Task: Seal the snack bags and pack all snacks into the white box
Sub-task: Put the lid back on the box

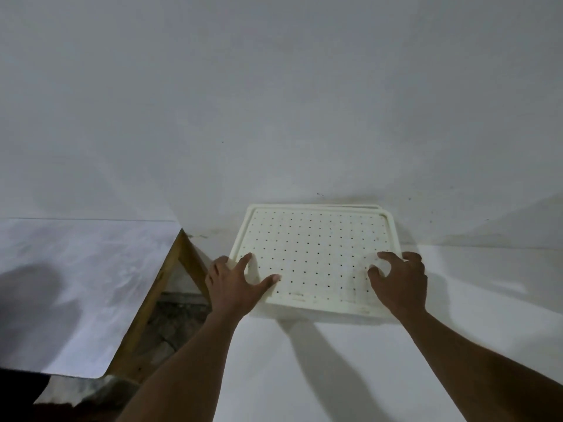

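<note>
A cream-white perforated lid [313, 254] lies flat on the white box, which stands against the wall; only a thin rim of the box shows beneath it at the back. My left hand [234, 287] grips the lid's near left corner, thumb and one finger on top and the other fingers over the left edge. My right hand [399, 284] grips the near right corner, fingers curled over the top and the right edge. No snack bags are in view; the box's inside is hidden by the lid.
The box sits on a white table [335, 360] that runs to the grey wall [274, 102]. To the left is a second surface with a white sheet [76, 284] on a wooden frame [158, 293]. A dark gap [170, 324] between the two shows the floor.
</note>
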The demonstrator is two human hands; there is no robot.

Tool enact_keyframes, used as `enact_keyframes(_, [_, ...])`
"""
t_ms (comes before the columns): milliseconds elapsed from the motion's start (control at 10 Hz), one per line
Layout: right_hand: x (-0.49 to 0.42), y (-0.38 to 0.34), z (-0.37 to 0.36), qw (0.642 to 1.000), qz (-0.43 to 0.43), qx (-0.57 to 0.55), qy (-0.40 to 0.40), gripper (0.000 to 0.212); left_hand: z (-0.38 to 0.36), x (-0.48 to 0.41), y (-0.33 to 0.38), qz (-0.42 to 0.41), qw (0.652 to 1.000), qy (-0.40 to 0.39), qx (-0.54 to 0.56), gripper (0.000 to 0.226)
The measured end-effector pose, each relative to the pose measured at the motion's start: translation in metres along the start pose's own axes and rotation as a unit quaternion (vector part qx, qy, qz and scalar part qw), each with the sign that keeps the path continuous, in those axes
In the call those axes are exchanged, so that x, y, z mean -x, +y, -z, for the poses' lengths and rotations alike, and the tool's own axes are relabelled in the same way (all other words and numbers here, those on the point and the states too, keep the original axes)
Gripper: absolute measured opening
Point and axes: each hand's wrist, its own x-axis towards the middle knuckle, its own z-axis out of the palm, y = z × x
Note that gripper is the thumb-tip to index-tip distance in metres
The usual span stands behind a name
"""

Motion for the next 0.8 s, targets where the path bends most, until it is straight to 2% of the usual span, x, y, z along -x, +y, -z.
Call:
enact_keyframes(300, [-0.034, -0.001, -0.022, 0.999, 0.006, 0.028, -0.032, 0.042, -0.012, -0.030, 0.017, 0.003, 0.998, -0.046, -0.034, 0.107])
enact_keyframes(400, [-0.027, -0.005, -0.020, 0.994, -0.003, 0.073, -0.084, 0.049, -0.012, -0.027, 0.019, 0.001, 0.996, -0.064, -0.064, 0.104])
enact_keyframes(500, [-0.025, -0.012, -0.003, 0.975, 0.009, 0.141, -0.171, 0.057, -0.009, -0.016, 0.031, -0.013, 0.991, -0.104, -0.078, 0.091])
enact_keyframes(600, [-0.021, -0.020, 0.024, 0.948, 0.077, 0.143, -0.273, 0.052, 0.006, -0.003, 0.061, -0.068, 0.977, -0.183, -0.084, 0.079])
enact_keyframes(700, [-0.018, -0.027, 0.057, 0.915, 0.109, 0.119, -0.370, 0.042, 0.027, 0.011, 0.100, -0.084, 0.949, -0.302, -0.035, 0.077])
enact_keyframes(800, [-0.021, -0.035, 0.102, 0.915, 0.142, 0.124, -0.356, 0.041, 0.058, 0.029, 0.149, -0.113, 0.938, -0.327, -0.035, 0.079])
